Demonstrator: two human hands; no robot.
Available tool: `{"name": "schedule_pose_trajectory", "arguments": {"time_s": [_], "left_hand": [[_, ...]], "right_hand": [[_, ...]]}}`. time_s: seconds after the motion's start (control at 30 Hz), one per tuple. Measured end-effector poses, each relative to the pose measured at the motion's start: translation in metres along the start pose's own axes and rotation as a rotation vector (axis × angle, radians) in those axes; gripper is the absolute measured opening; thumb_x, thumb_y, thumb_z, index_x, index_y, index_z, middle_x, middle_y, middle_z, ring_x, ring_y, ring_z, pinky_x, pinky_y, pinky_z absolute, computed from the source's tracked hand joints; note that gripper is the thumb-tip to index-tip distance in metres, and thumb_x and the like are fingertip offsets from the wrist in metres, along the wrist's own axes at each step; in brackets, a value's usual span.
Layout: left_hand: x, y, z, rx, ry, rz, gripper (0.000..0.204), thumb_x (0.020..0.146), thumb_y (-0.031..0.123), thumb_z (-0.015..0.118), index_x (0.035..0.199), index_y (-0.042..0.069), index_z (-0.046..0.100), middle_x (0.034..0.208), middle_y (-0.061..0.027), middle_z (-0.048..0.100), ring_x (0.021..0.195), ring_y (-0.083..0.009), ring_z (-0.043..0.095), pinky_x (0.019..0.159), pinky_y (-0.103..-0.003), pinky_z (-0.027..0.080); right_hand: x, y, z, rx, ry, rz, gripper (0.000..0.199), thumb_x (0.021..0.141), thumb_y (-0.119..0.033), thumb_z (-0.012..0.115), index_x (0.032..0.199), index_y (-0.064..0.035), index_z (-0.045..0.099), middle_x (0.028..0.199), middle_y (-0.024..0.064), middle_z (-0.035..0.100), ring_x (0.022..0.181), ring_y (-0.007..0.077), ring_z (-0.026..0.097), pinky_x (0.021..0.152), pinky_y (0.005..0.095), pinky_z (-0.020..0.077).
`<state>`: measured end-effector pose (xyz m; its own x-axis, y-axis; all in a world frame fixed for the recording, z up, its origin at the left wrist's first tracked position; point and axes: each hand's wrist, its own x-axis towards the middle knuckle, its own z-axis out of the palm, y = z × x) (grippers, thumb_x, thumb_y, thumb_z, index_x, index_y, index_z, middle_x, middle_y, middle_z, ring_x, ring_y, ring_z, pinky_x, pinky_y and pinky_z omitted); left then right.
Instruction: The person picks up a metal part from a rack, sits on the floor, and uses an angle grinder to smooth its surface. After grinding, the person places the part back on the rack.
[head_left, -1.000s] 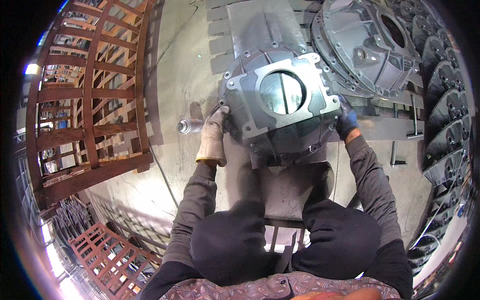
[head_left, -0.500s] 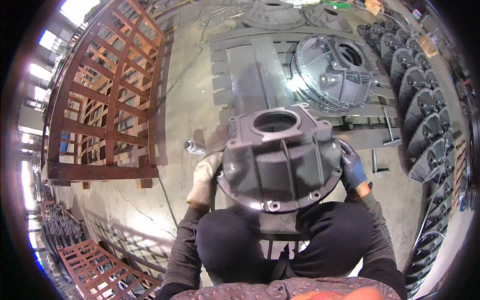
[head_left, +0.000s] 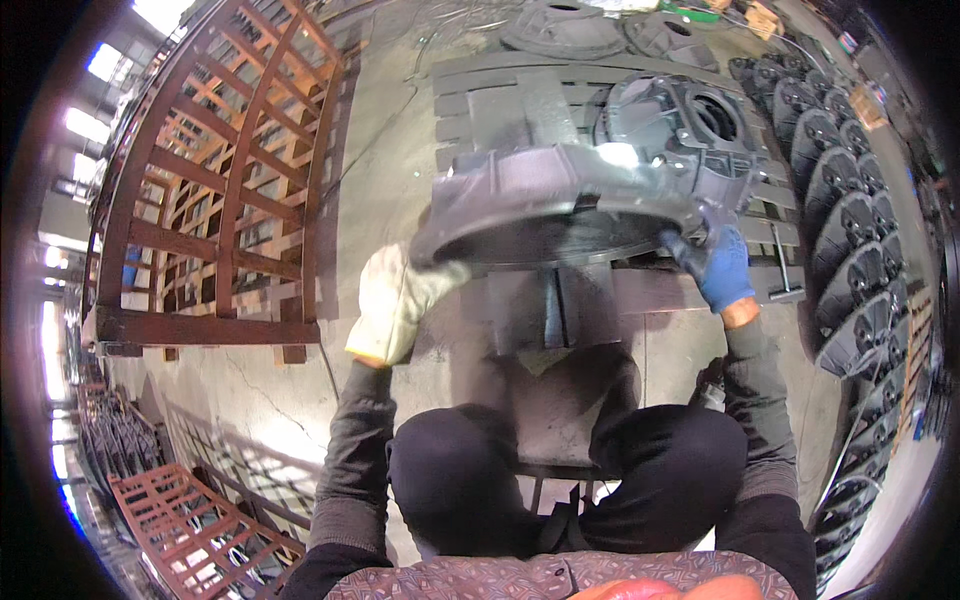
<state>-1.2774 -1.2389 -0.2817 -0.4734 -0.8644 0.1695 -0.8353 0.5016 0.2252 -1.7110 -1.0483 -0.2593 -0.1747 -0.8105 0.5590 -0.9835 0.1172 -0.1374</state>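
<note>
A large grey cast-metal housing (head_left: 560,195), bell-shaped with a wide round flange, is held up in front of me, tilted so its rim faces down and away. My left hand (head_left: 400,300), in a pale work glove, grips the flange at its left edge. My right hand (head_left: 715,265), in a blue glove, grips the flange at its right edge. Below the housing are my bent knees in dark trousers and a dark metal stand (head_left: 550,310).
A second grey housing (head_left: 690,120) rests on a grey slatted pallet (head_left: 490,95) beyond. A row of several similar castings (head_left: 850,230) lines the right side. Rust-red metal crates (head_left: 220,200) stand at left and lower left (head_left: 190,520) on the concrete floor.
The housing has been lifted and tipped away from me: its square opening faced me earlier, now its wide flange points down and forward. Both hands rose with it.
</note>
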Motion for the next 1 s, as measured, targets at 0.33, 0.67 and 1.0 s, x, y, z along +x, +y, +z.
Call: {"name": "schedule_pose_trajectory", "arguments": {"time_s": [0.33, 0.67, 1.0], "left_hand": [[0.041, -0.018, 0.064, -0.222, -0.206, -0.055, 0.040, 0.095, 0.038, 0.073, 0.117, 0.004, 0.076, 0.109, -0.0163, 0.079, 0.102, -0.0308, 0.076, 0.089, -0.041, 0.059], [0.029, -0.034, 0.072, -0.353, -0.333, 0.386, 0.030, 0.104, 0.006, 0.052, 0.129, 0.006, 0.067, 0.112, -0.0110, 0.076, 0.099, -0.0292, 0.074, 0.091, -0.039, 0.057], [-0.011, 0.002, 0.056, -0.299, -0.487, -0.284, 0.033, 0.111, 0.026, 0.054, 0.140, 0.016, 0.065, 0.137, -0.0236, 0.067, 0.123, -0.0350, 0.069, 0.103, -0.038, 0.054]], "right_hand": [[-0.028, 0.027, 0.135, 0.611, 0.032, 0.588, 0.033, 0.094, -0.019, 0.086, 0.116, 0.0024, 0.076, 0.096, 0.0062, 0.079, 0.082, 0.0157, 0.068, 0.075, 0.0325, 0.0567], [-0.101, -0.006, 0.120, 0.689, -0.390, 0.920, 0.034, 0.092, -0.023, 0.084, 0.111, 0.0034, 0.076, 0.090, 0.0070, 0.078, 0.080, 0.0138, 0.068, 0.076, 0.0341, 0.0564], [-0.135, -0.013, 0.131, 0.672, -0.273, 0.808, 0.054, 0.093, -0.029, 0.083, 0.134, -0.0008, 0.064, 0.110, 0.0203, 0.080, 0.100, 0.0327, 0.078, 0.088, 0.0428, 0.0598]]}}
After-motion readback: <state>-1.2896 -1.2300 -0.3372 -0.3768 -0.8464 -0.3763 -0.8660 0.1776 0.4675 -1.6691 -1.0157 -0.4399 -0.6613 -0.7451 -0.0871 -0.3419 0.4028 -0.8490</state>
